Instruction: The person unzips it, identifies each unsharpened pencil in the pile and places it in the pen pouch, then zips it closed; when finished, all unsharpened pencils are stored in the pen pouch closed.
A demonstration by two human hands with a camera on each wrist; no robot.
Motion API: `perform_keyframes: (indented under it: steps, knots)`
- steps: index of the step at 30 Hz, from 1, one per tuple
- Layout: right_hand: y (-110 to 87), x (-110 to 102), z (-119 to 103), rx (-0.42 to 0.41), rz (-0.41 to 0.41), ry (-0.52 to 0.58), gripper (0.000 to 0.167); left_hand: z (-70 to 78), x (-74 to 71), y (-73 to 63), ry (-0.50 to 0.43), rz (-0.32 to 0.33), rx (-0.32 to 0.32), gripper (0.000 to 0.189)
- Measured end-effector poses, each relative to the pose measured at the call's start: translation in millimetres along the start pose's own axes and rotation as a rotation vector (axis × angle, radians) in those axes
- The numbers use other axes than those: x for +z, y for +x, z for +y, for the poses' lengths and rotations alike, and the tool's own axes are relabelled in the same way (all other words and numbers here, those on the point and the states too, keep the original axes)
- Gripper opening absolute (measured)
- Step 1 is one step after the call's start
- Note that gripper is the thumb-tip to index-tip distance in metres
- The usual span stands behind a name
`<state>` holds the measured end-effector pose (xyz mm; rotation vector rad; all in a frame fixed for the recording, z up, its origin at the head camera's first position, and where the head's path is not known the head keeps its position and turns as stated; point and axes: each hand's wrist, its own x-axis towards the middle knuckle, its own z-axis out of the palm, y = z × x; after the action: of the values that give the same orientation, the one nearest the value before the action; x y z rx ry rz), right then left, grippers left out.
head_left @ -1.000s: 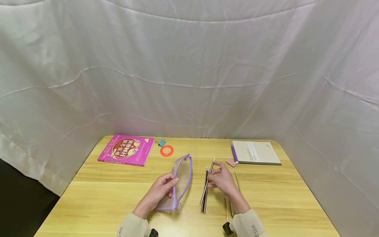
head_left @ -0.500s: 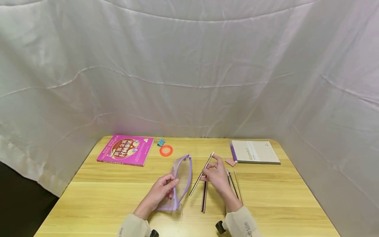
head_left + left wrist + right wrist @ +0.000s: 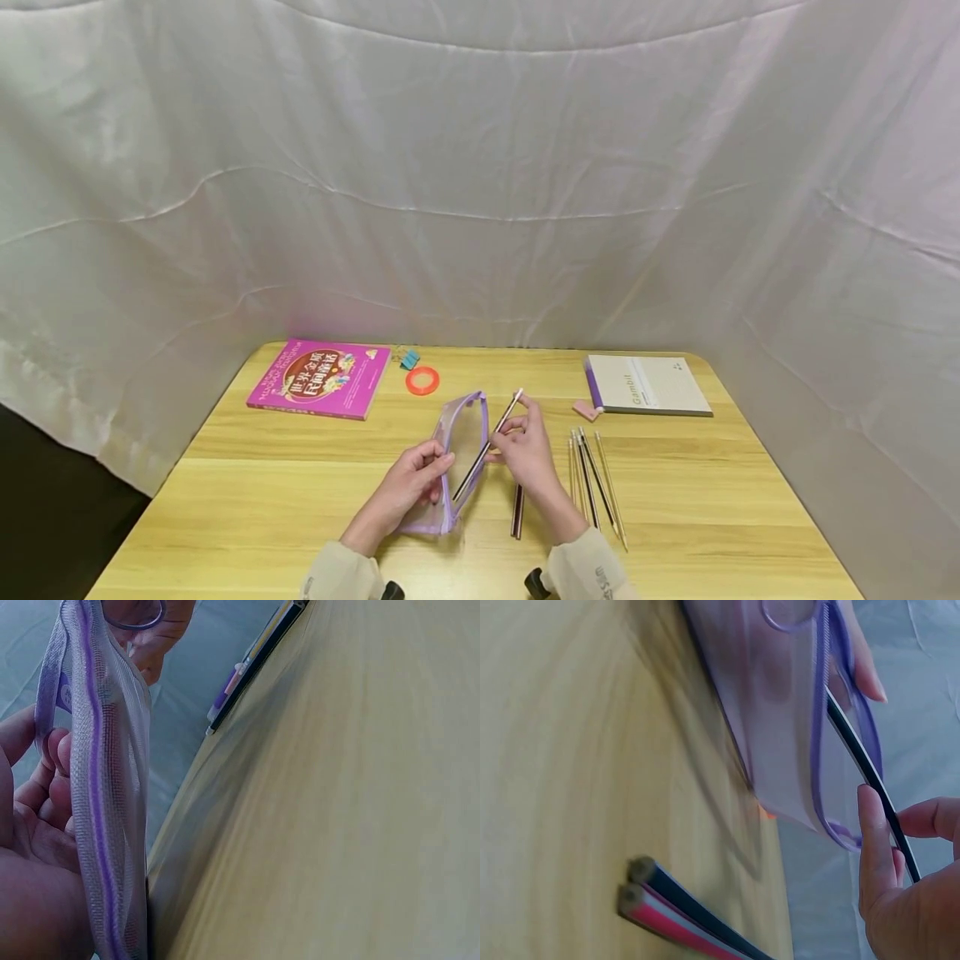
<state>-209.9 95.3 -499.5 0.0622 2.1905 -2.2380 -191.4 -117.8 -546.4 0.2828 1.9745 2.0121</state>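
My left hand (image 3: 411,479) grips a see-through purple zip pouch (image 3: 780,712) by one side of its mouth, thumb on the near rim. The pouch's mouth gapes toward the right. In my right hand (image 3: 527,450) a dark pencil (image 3: 472,472) is pinched between thumb and fingers, tilted, with its lower end inside the pouch mouth. Below the right hand, pencils with dark and red-pink sides (image 3: 679,915) lie together on the table, partly hidden by that hand in the head view. The left wrist view shows the pouch's zipper edge (image 3: 94,750) close up.
Several more pencils (image 3: 592,479) lie right of my right forearm. Behind them are a pink eraser-like piece (image 3: 586,410) and a notebook (image 3: 651,386). At the back left lie a magenta book (image 3: 322,379), a blue binder clip (image 3: 409,360) and an orange-red ring (image 3: 422,381).
My right hand has lifted the pencil off the small pile and carried it left, so its lower end has entered the pouch mouth. The left hand and pouch have hardly moved.
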Motion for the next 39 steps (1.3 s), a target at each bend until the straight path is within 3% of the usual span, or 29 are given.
perform_keyframes:
  steps: [18, 39]
  knots:
    - [-17.8, 28.6, 17.5, -0.005, -0.066, -0.083, 0.080, -0.3, 2.2, 0.9, 0.022, -0.027, 0.017, 0.037]
    - [-20.6, 28.3, 17.8, 0.053, -0.093, -0.114, 0.077, -0.9, 4.1, -0.6, -0.001, -0.042, 0.008, 0.033]
